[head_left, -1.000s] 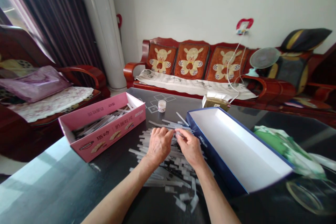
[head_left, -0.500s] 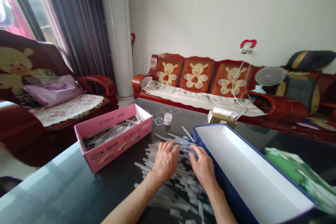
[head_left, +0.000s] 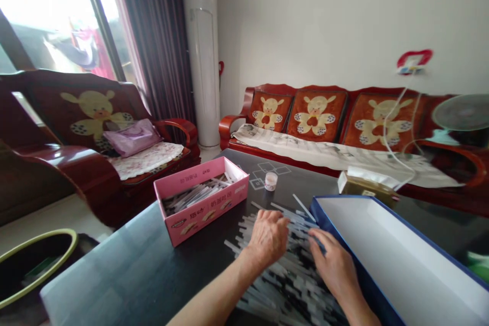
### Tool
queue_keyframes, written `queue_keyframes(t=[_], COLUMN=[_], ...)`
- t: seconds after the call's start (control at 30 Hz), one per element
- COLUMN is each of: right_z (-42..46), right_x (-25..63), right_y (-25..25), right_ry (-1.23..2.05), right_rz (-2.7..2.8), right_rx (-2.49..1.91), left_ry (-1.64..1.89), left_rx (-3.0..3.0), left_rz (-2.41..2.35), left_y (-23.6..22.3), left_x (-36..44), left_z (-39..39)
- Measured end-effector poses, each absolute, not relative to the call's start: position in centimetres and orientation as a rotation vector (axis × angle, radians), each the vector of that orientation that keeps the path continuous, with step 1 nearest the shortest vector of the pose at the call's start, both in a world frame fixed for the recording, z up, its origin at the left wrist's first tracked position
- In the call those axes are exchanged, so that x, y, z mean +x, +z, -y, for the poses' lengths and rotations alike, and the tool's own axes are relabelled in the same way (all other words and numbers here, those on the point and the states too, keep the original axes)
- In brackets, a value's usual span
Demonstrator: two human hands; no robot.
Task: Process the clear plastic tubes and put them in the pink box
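A loose pile of thin, pale translucent strips (head_left: 284, 277) lies spread over the dark table. My left hand (head_left: 268, 234) is on top of the pile, back up, with its fingers curled down. Its fingertips are hidden, so whatever they hold cannot be made out. Across a narrow gap, my right hand (head_left: 333, 260) reaches over the pile's right side, slightly blurred. Its fingers are extended with the thumb apart, and nothing shows in its grasp. To the left stands a pink box (head_left: 206, 216) with many similar strips inside. A long blue box (head_left: 405, 249) with a white interior sits close to my right hand.
A small white jar (head_left: 271, 182) stands behind the pile. A tissue pack (head_left: 369, 186) lies beyond the blue box. Something green (head_left: 478, 266) shows at the right edge. A bin with a yellow-green rim (head_left: 72, 239) is on the floor left of the table (head_left: 126, 260).
The view has turned left, so everything sits farther right in the picture and the bin has come into sight. Both hands stay over the pile, with little visible change in pose.
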State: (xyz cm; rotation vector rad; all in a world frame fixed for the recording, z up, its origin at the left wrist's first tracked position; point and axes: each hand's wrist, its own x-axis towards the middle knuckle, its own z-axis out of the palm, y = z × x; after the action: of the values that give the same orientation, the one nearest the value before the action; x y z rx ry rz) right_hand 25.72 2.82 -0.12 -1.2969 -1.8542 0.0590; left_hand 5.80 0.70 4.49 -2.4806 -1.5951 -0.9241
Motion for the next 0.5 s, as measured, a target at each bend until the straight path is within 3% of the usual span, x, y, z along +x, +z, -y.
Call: queue_keyframes(t=[0.23,0.37,0.5], right_z=[-3.1,-2.9,-2.9], right_x=[26.3,26.1,25.9], right_y=[-0.1,0.3,0.6], right_ry=[-0.086,-0.146,-0.174], right_rz=[1.814,1.811,1.807], right_rx=[-1.237,-1.211,-1.192], left_ry=[-0.688,-0.322,-0.120], left_rx=[-2.332,-2.078,-1.934], left_rz=[1.621,2.084,2.348], left_y=[12.5,16.5,17.2], left_x=[0.2,-5.6,-11.3], left_z=[-2.7,-5.1,-6.5])
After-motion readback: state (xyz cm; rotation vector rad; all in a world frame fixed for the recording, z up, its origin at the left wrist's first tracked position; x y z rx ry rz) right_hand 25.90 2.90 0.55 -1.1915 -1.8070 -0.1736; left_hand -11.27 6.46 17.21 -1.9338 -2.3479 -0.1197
